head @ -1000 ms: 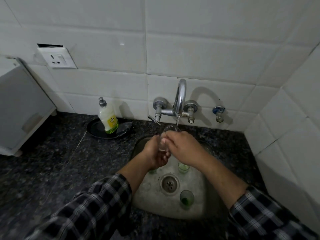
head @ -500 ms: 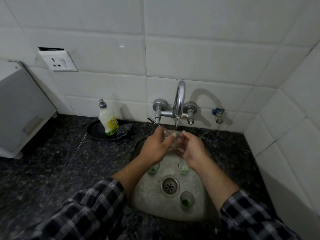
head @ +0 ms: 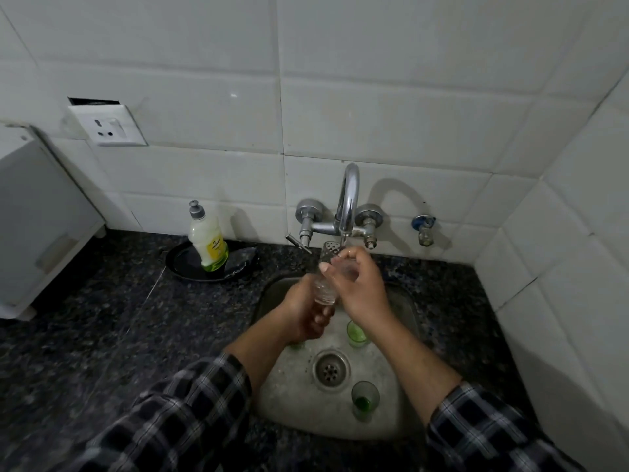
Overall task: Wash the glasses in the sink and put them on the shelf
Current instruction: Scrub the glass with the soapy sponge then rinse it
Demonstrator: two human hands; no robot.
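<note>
A clear patterned glass (head: 327,267) is held tilted over the steel sink (head: 405,311), its mouth under the running tap (head: 348,202). My left hand (head: 304,313) grips the glass at its base from below. My right hand (head: 357,284) is wrapped round its upper part, fingers curled on the rim. Green-tinted small glasses stand in the sink: one (head: 355,333) just below my right wrist, one (head: 365,398) right of the drain (head: 331,369), and a third (head: 295,344) mostly hidden under my left hand.
A dish soap bottle (head: 207,238) stands on a black plate (head: 180,264) left of the sink on the dark granite counter (head: 102,335). A white appliance (head: 37,216) sits at far left. A wall socket (head: 107,126) and a small valve (head: 423,228) are on the tiles.
The glass has been turned from lying across between both hands to a steeper tilt under the water. My left hand dropped to its base and my right hand moved up over its top.
</note>
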